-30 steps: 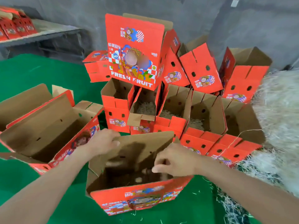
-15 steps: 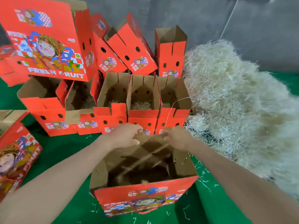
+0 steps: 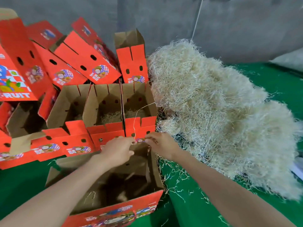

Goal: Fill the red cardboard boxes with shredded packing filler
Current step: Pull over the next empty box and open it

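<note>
Fingers (image 3: 130,142) of left hand (image 3: 118,151) and right hand (image 3: 162,145) curl over the far rim of the open red box (image 3: 114,208). Box now sits just beside the filler pile (image 3: 213,112), closer than a second ago. It holds only stray strands; filling likely comes next.

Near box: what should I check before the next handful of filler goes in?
1. Near box upright, top open: ok.
2. Filler inside it: not ok, only a few strands show.
3. Hands free to scoop: not ok, left hand and right hand both grip its far edge.
4. Filler pile close by: ok, it lies just right of the box.
5. Box floor closed flat: cannot tell, the inside is dark.
</note>
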